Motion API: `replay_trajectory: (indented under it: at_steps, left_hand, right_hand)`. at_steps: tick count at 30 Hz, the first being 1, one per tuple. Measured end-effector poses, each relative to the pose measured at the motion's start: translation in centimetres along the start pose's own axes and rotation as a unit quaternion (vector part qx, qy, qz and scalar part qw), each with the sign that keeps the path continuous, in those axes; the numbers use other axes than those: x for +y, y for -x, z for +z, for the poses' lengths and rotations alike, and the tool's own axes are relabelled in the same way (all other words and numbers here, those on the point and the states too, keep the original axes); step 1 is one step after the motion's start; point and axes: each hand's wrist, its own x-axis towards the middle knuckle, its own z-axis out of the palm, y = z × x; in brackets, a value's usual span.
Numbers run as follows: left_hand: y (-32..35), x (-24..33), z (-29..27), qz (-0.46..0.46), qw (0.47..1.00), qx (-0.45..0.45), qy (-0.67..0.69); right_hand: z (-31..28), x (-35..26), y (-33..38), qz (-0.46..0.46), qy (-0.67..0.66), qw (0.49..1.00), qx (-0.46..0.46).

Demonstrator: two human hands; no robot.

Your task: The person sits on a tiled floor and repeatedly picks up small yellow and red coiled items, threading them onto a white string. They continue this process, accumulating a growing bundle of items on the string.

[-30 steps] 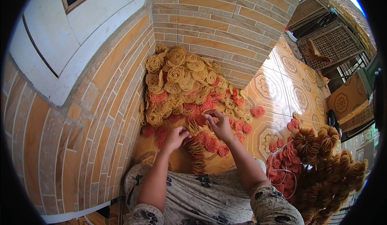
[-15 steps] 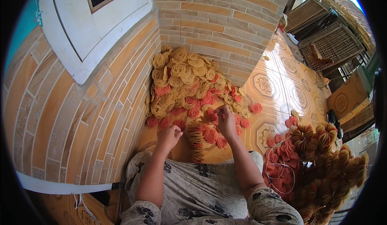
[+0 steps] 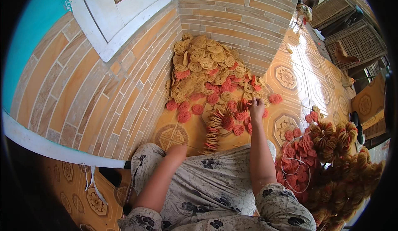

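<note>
Right hand [image 3: 256, 108] fingers pinched on a red coil [image 3: 249, 103]; left hand [image 3: 179, 150] fingers' state unclear.

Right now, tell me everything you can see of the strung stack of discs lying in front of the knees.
The strung stack of discs is a curved column of thin, coiled, noodle-like rounds, mostly pale yellow with some red ones between. It lies on the patterned floor tile, running from the loose pile toward the lap. The left hand sits by its near end; the right hand reaches into loose discs beside its far end.

Grey floral short-sleeved garment, bare forearms.
</note>
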Motion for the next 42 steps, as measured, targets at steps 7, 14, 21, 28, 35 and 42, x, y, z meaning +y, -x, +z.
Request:
replay_trajectory:
  at_steps: [7, 14, 21, 28, 35, 42]
  left_hand:
    - [-1.4, 1.8, 1.6, 0.037, 0.999, 0.023, 0.003]
    - [-2.4, 3.2, 0.6, 0.03, 0.989, -0.098, 0.109]
    - [-3.3, 3.9, 2.2, 0.031, 0.963, -0.016, 0.269]
    - [-0.7, 3.5, 3.8, 0.076, 0.984, -0.04, 0.157]
    - [1.0, 6.2, 5.0, 0.051, 0.984, -0.114, 0.124]
    - [-0.2, 6.6, 7.4, -0.189, 0.97, -0.002, 0.156]
  right_hand:
    - [0.0, -0.1, -0.1, 0.014, -0.011, 0.999, -0.038]
    - [0.3, -0.7, 0.0, 0.01, 0.046, 0.996, -0.071]
    - [0.4, -1.1, 0.4, 0.027, 0.045, 0.996, -0.07]
    - [0.4, -0.4, 0.7, -0.018, 0.083, 0.994, -0.07]
    - [0.2, 0.5, 0.7, -0.012, 0.06, 0.993, -0.098]
    - [-0.1, 1.6, -0.3, 0.041, 0.046, 0.995, -0.08]
